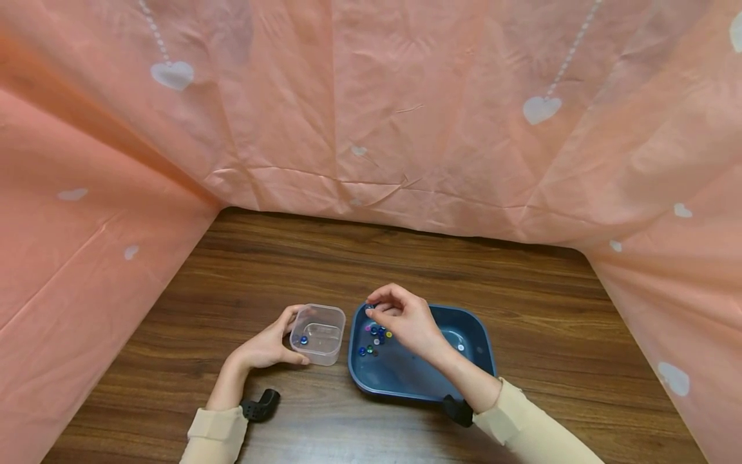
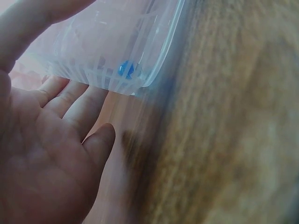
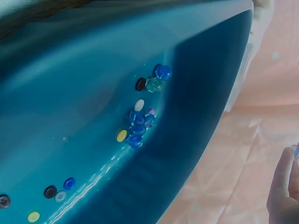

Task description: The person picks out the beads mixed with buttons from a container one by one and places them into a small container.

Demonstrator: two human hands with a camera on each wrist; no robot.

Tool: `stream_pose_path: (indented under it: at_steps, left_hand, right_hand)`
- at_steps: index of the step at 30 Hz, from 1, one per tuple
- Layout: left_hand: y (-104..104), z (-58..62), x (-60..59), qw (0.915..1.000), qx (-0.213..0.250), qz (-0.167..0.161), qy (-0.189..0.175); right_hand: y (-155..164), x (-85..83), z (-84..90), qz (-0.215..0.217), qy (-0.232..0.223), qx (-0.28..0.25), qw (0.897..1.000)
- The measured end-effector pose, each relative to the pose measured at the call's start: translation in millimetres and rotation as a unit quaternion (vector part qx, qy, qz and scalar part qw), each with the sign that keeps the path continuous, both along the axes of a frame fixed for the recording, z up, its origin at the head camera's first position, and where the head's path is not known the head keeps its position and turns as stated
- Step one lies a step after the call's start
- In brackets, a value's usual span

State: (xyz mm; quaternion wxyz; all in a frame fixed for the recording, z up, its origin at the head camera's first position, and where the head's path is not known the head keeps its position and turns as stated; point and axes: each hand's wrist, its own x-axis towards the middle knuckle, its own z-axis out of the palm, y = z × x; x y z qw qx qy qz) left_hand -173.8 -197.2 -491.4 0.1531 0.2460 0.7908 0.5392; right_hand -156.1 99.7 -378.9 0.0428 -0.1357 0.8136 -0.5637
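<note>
— Blue tray (image 1: 481,351) nearest, on the wooden table (image 1: 522,290)?

— Yes, with beads (image 1: 373,335) and buttons gathered at its left end. The right hand (image 1: 406,319) hovers over them, fingertips pinched together; whether a bead sits between them I cannot tell.

— And the left hand (image 1: 268,348)?

— Curled round the clear tub (image 1: 319,334), just left of the tray, one blue bead (image 2: 125,69) inside.

— Beyond?

— Pink cloth (image 1: 371,109) with white hearts.
</note>
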Motion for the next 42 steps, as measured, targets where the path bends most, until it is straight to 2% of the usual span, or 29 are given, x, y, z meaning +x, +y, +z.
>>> stream_pose_path:
  at_steps: [12, 25, 42]
  left_hand:
    - [0, -2.3, -0.5, 0.9999, 0.01, -0.004, 0.012]
    - [1, -1.9, -0.4, 0.9999, 0.015, -0.003, -0.004]
    - [1, -1.3, -1.3, 0.9999, 0.012, -0.003, -0.011]
  right_hand:
    - [-10, -1.5, 2.3, 0.021, -0.012, -0.019, 1.0]
    - [-25, -4.4, 10.2, 0.033, 0.023, 0.003, 0.999]
    - [-38, -9.2, 10.9, 0.044, 0.028, -0.004, 0.999]
